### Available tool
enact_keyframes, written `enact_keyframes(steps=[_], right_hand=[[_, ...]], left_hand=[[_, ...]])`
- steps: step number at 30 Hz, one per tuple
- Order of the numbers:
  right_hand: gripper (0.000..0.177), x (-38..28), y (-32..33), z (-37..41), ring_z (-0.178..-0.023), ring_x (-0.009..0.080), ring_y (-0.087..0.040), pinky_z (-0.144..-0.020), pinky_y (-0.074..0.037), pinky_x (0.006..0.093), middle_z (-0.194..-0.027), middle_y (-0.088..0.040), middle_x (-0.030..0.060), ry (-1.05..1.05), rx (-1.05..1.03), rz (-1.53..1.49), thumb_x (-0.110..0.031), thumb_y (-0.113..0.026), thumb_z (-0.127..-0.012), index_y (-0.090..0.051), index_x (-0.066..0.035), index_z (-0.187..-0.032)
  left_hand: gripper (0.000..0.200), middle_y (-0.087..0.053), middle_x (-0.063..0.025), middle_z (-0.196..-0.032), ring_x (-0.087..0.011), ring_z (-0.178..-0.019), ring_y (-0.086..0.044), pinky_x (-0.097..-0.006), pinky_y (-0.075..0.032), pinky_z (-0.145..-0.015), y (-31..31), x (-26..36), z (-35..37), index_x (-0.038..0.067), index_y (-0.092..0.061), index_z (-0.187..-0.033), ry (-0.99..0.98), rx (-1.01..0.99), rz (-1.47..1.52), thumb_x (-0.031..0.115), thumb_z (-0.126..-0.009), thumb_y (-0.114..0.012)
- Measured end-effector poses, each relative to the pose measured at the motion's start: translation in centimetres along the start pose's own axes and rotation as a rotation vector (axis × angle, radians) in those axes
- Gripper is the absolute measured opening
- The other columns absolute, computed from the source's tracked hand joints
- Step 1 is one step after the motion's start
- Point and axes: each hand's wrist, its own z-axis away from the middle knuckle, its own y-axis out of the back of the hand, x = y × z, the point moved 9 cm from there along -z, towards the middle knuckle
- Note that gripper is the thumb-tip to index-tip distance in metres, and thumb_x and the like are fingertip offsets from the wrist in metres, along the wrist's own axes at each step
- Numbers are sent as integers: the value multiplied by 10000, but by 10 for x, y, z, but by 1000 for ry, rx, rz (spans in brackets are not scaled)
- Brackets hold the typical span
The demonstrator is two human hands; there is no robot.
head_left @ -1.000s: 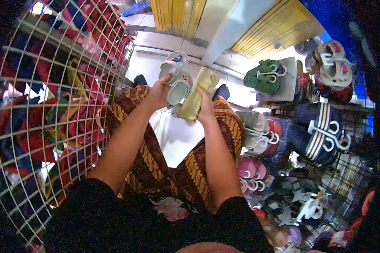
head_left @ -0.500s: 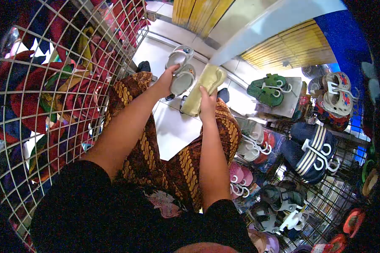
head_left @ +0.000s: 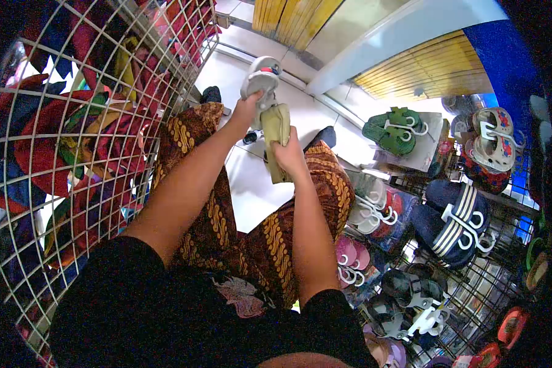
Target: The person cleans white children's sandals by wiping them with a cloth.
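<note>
My left hand (head_left: 248, 109) grips a pair of light grey clogs (head_left: 259, 83), held out over the white floor, their insides turned mostly away from me. Against the lower part of the clogs, my right hand (head_left: 289, 156) presses a folded yellow-green cloth (head_left: 277, 132), fingers wrapped round it. The cloth covers some of the lower clog. Both hands are in front of my knees, which are covered by brown patterned trousers (head_left: 196, 147).
On the left stands a wire grid (head_left: 98, 147) with colourful cloths behind it. Hanging footwear fills the right side: green sandals (head_left: 394, 130), navy striped slides (head_left: 451, 221), black sandals (head_left: 411, 294) and pink slippers (head_left: 351, 253). Yellow slatted panels (head_left: 423, 64) stand ahead.
My right hand has brought the cloth leftward and turned it, so it now meets the clogs. The clogs have tilted and drawn together in my left hand.
</note>
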Motion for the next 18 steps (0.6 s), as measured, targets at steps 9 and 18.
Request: enact_keyframes(steps=[9, 18], right_hand=[[520, 10, -10, -2, -1000, 265, -575, -882, -464, 361, -1096, -572, 179, -22, -90, -143, -107, -608, -812, -384, -21, -1273], [622, 3, -6, -3, -1024, 223, -567, -892, -460, 342, -1153, -569, 122, 36, -132, -52, -56, -628, -790, -376, -35, -1358]], left_hand=[[463, -661, -79, -1014, -205, -886, -636, -344, -493, -815, -10, 6, 13, 23, -617, -1126, 39, -107, 282, 398, -854, -624], [501, -661, -97, -1026, -219, -898, -642, -336, -499, -812, -6, 3, 8, 10, -611, -1145, 66, -96, 238, 416, -853, -618]])
